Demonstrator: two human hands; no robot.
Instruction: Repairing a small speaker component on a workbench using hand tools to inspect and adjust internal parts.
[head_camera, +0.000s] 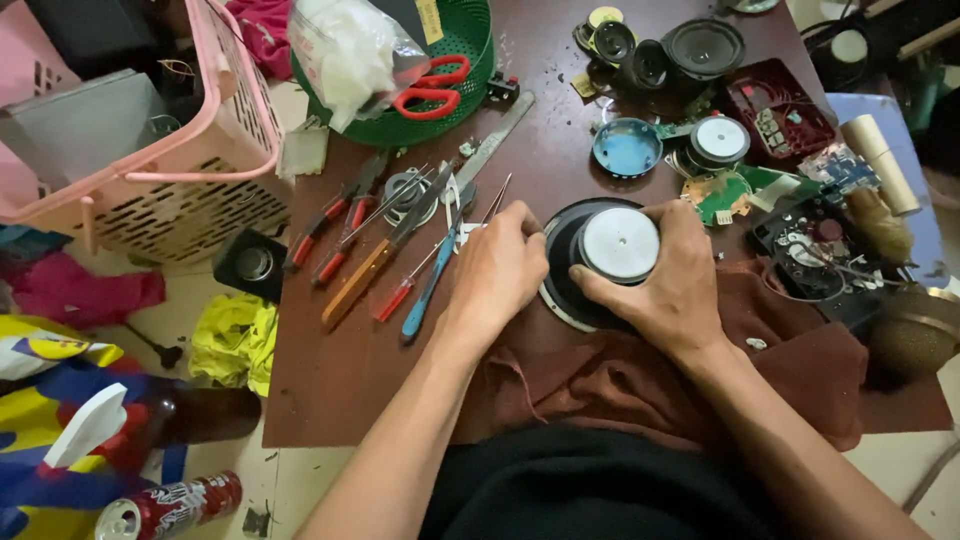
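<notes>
Cluttered dark-brown table: my right hand clasps the round black speaker's silver magnet to steady it on the rust cloth; my left hand curls against its rim.

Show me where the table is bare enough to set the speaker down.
Bare wood lies on the table at its near-left corner, bordered by the screwdrivers, the left hand and the brown cloth. Far and right sides are crowded with speaker parts and circuit boards.
</notes>
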